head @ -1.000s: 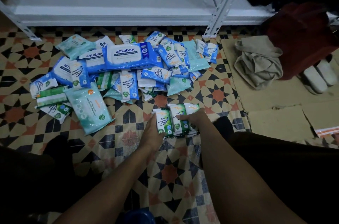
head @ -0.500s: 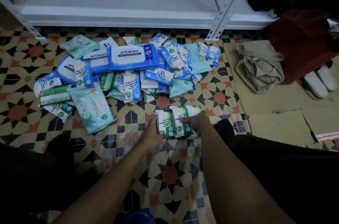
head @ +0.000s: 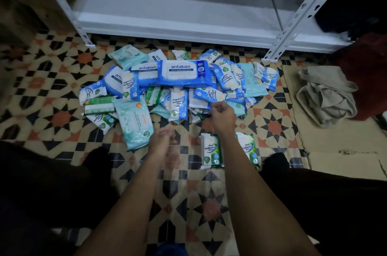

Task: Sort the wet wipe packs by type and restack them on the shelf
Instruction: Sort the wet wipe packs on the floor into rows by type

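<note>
My right hand (head: 221, 114), fingers curled and empty, sits at the pile (head: 178, 86) just ahead; my left hand (head: 161, 142), blurred, trails nearer me.

Both bare forearms stretched forward, left hand (head: 161, 140) blurred, fingers loose, right hand (head: 222, 114) farther out, fingers curled

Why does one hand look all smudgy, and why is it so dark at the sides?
Head view: the left hand is smeared by motion blur, while the right hand is sharper; light falls on the pile of packs, the edges sink into shadow, and the wide lens bends the shelf.
</note>
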`<state>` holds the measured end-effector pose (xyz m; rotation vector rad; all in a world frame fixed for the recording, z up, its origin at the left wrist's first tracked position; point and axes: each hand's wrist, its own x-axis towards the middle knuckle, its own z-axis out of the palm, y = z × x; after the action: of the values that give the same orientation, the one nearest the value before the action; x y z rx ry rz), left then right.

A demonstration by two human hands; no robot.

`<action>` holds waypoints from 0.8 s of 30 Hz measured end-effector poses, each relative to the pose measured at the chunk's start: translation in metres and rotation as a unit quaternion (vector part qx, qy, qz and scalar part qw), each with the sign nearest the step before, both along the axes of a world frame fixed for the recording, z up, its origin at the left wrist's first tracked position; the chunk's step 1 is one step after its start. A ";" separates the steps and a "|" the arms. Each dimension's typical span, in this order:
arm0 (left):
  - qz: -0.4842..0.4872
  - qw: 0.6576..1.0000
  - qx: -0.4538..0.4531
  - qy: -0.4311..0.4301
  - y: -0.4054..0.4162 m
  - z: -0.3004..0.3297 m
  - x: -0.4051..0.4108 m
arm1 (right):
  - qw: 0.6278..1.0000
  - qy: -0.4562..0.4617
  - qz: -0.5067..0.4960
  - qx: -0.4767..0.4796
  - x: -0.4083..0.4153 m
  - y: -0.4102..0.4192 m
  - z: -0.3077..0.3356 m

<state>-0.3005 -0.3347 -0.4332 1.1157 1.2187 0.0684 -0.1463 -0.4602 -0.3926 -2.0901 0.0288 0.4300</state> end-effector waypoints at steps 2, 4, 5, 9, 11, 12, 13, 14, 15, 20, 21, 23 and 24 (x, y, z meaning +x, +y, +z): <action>0.027 1.000 0.002 0.000 0.018 0.006 -0.002 | 0.999 0.008 0.030 -0.013 -0.012 0.017 -0.007; 0.040 0.999 0.018 0.006 0.039 0.010 -0.004 | 0.998 0.004 0.066 -0.014 -0.026 0.034 -0.014; 0.046 0.998 0.028 0.010 0.050 0.011 -0.004 | 0.997 0.002 0.082 -0.013 -0.031 0.041 -0.016; 0.043 0.994 0.078 0.056 0.108 0.009 -0.021 | 0.987 0.015 0.158 0.000 -0.055 0.067 -0.023; 0.058 0.990 0.088 0.089 0.140 0.003 -0.034 | 0.981 0.018 0.194 0.007 -0.065 0.080 -0.028; 0.069 0.988 0.090 0.107 0.155 0.000 -0.041 | 0.978 0.016 0.210 0.003 -0.069 0.088 -0.031; 0.077 0.985 0.095 0.124 0.169 -0.004 -0.047 | 0.975 0.015 0.222 -0.005 -0.074 0.098 -0.032; 0.083 0.982 0.101 0.138 0.182 -0.011 -0.053 | 0.972 0.012 0.233 -0.009 -0.079 0.106 -0.034; 0.088 0.980 0.099 0.147 0.193 -0.017 -0.057 | 0.969 0.008 0.248 -0.008 -0.084 0.117 -0.033; 0.177 0.969 0.054 0.165 0.207 -0.041 -0.063 | 0.949 -0.023 0.315 0.003 -0.107 0.171 -0.035; 0.191 0.968 0.039 0.159 0.210 -0.045 -0.061 | 0.947 -0.023 0.321 0.006 -0.108 0.184 -0.035; 0.208 0.967 0.030 0.146 0.208 -0.045 -0.059 | 0.939 -0.037 0.341 0.001 -0.109 0.208 -0.033; 0.205 0.968 0.027 0.145 0.209 -0.048 -0.061 | 0.934 -0.043 0.355 -0.007 -0.108 0.220 -0.033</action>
<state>-0.3612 -0.1252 -0.4808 0.9258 1.7078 0.2622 -0.2545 -0.2402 -0.4254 -2.0814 -0.7986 0.7645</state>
